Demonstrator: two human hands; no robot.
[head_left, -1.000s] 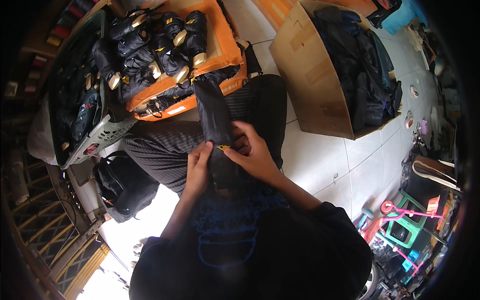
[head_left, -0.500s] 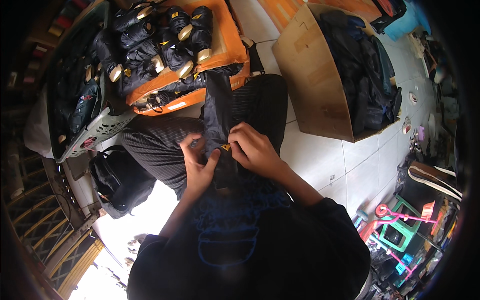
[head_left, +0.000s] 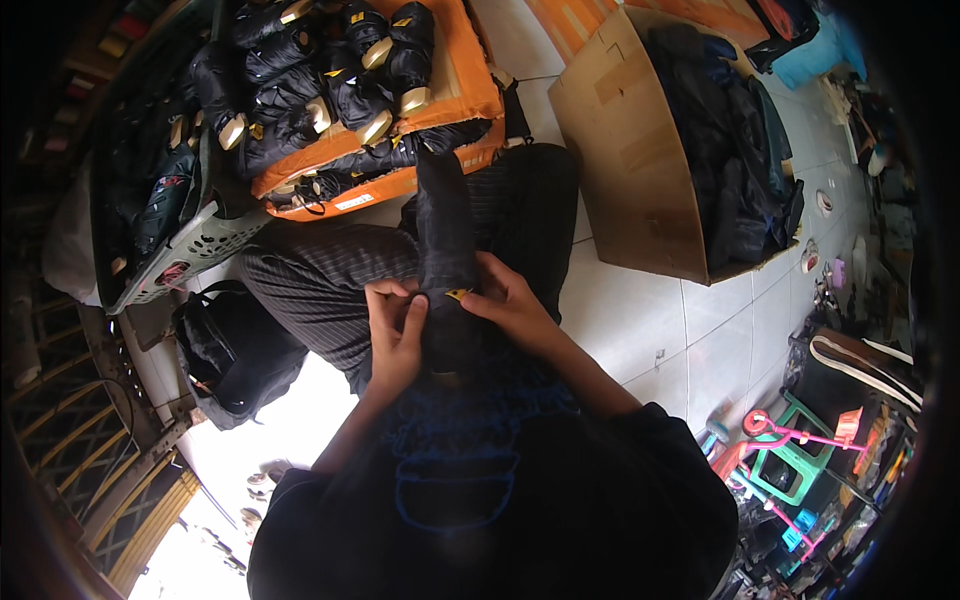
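Note:
A black folded umbrella (head_left: 445, 235) stretches across my lap, its far end near an orange box. Close to my body its near end is dark and hard to make out. My left hand (head_left: 398, 335) grips the cloth on the left side, thumb on top and fingers curled at the edge. From the right, my right hand (head_left: 510, 305) pinches the cloth, its thumb beside a small yellow tag (head_left: 459, 294). Several black rolled umbrellas (head_left: 355, 95) with pale gold handle ends lie on the orange box (head_left: 460, 75) ahead of me.
A cardboard box (head_left: 640, 170) full of dark cloth stands at the right on white tiles. To the left are a grey plastic basket (head_left: 190, 250) with more umbrellas and a black bag (head_left: 240, 350). A green stool (head_left: 795, 455) and a pink scooter (head_left: 800, 432) sit at the lower right.
The loose, flat cloth at the umbrella's far part now looks rounder and tighter. My right hand has moved slightly down and right; my left fingers have drawn in against the cloth.

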